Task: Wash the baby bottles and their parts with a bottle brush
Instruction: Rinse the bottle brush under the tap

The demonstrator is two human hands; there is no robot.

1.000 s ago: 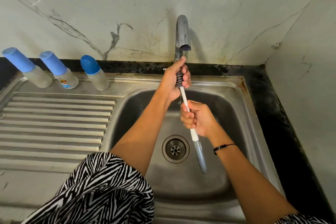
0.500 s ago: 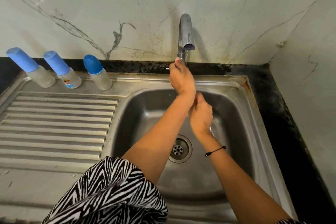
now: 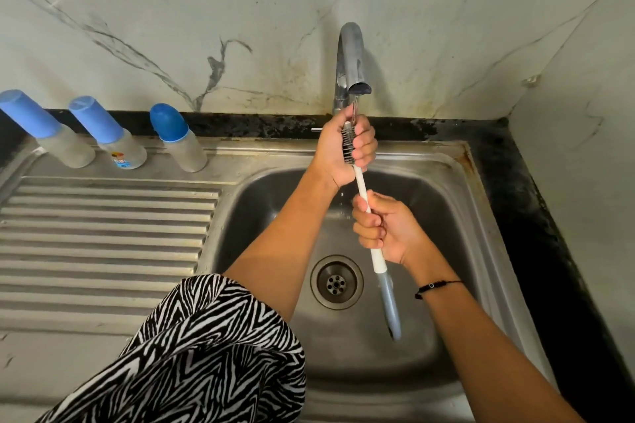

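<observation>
Gripping bottle brush [image 3: 360, 187] between both hands, apparently wet.

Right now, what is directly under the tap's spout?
The left hand is under the tap, gripping the brush by its dark bristles. A thin stream of water falls onto it. The fingers cover most of the bristles. The right hand holds the white handle lower down.

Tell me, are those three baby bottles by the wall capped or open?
Capped. Each of the three baby bottles stands upright on the sink ledge with a blue cap on top.
</observation>
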